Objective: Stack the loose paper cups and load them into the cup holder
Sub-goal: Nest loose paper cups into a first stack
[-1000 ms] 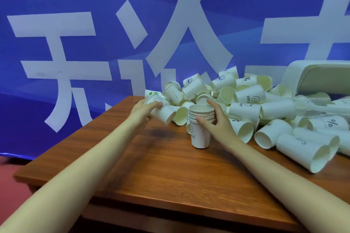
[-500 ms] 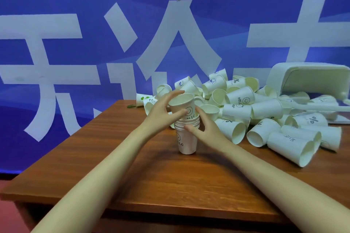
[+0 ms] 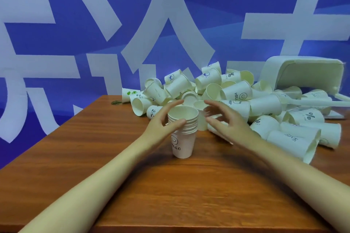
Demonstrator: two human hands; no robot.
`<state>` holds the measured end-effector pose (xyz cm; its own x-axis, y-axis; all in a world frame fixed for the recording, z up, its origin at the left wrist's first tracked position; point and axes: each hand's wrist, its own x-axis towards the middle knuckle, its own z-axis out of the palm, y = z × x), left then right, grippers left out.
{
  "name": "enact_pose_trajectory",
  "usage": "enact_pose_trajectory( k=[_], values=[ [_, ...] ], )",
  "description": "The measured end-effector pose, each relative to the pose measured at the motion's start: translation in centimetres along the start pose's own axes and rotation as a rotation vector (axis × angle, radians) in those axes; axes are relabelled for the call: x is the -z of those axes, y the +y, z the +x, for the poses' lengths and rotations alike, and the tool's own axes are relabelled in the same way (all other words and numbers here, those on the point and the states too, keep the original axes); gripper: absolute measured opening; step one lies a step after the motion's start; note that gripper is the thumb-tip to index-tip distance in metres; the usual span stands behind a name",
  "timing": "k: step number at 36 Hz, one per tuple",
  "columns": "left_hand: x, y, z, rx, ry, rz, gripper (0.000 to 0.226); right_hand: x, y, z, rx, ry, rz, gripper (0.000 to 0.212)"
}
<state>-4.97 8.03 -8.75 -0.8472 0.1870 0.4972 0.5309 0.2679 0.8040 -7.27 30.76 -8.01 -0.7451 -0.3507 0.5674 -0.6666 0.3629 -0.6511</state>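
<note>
From the head view, a stack of nested cups (image 3: 182, 132) stands upright on the wooden table (image 3: 94, 157), dead centre. The left hand (image 3: 162, 121) curls round its rims, thumb at the front, at nine o'clock of it; the right hand (image 3: 225, 119) hovers spread and empty at three o'clock. Loose cups (image 3: 236, 92) sprawl from twelve to three o'clock, the tipped white holder (image 3: 303, 73) at two. Thin paper looks light and crushable: better held low on the walls, gently.
</note>
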Motion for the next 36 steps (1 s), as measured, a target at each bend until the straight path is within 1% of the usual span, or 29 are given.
enact_pose_trajectory(
  k=[2, 4, 5, 7, 10, 13, 16, 19, 24, 26, 28, 32, 34, 36],
  values=[
    [0.4, -0.2, -0.2, 0.005, 0.033, -0.016, 0.069, 1.8, 0.1, 0.5, 0.06, 0.072, -0.163, 0.033],
    [0.8, -0.2, -0.5, 0.012, 0.07, -0.017, 0.074, 3.7, 0.6, 1.0, 0.105, 0.173, -0.353, 0.036],
    [1.0, -0.1, -0.7, 0.017, 0.082, -0.018, 0.074, 4.6, 1.1, 1.3, 0.114, 0.217, -0.44, 0.033],
    [1.2, -0.2, -1.0, 0.04, 0.089, -0.032, 0.072, 6.1, 2.3, 1.4, 0.054, 0.262, -0.551, 0.029],
    [0.8, 0.2, -1.3, 0.061, 0.088, -0.048, 0.065, 7.4, 4.2, 1.3, -0.103, 0.214, -0.639, 0.041],
    [0.1, 0.6, -1.6, 0.052, 0.087, -0.056, 0.066, 7.7, 5.5, 1.1, -0.213, 0.103, -0.668, 0.052],
    [-0.5, 0.7, -1.9, 0.048, 0.083, -0.06, 0.065, 7.7, 6.1, 1.3, -0.252, -0.011, -0.645, 0.059],
    [-1.1, 0.7, -2.1, 0.049, 0.083, -0.089, 0.064, 7.7, 6.2, 1.8, -0.274, -0.081, -0.632, 0.063],
    [-1.9, 0.7, -2.1, 0.097, 0.061, -0.176, 0.058, 7.9, 5.7, 2.5, -0.248, -0.086, -0.62, 0.065],
    [-2.1, 0.4, -2.0, 0.122, 0.057, -0.237, 0.062, 7.9, 5.4, 2.5, -0.228, -0.044, -0.595, 0.065],
    [-2.2, 0.1, -1.9, 0.126, 0.066, -0.294, 0.066, 7.8, 5.2, 2.4, -0.179, 0.027, -0.512, 0.062],
    [-2.9, -0.2, -1.6, 0.132, 0.082, -0.354, 0.069, 7.2, 2.9, 2.6, -0.125, 0.178, -0.139, 0.051],
    [-3.5, -0.2, -1.4, 0.148, 0.066, -0.371, 0.07, 6.6, 1.2, 2.9, -0.103, 0.186, 0.014, 0.05],
    [-4.1, -0.1, -1.1, 0.156, 0.045, -0.368, 0.065, 6.2, -0.1, 3.1, -0.097, 0.164, 0.166, 0.045]
  ],
)
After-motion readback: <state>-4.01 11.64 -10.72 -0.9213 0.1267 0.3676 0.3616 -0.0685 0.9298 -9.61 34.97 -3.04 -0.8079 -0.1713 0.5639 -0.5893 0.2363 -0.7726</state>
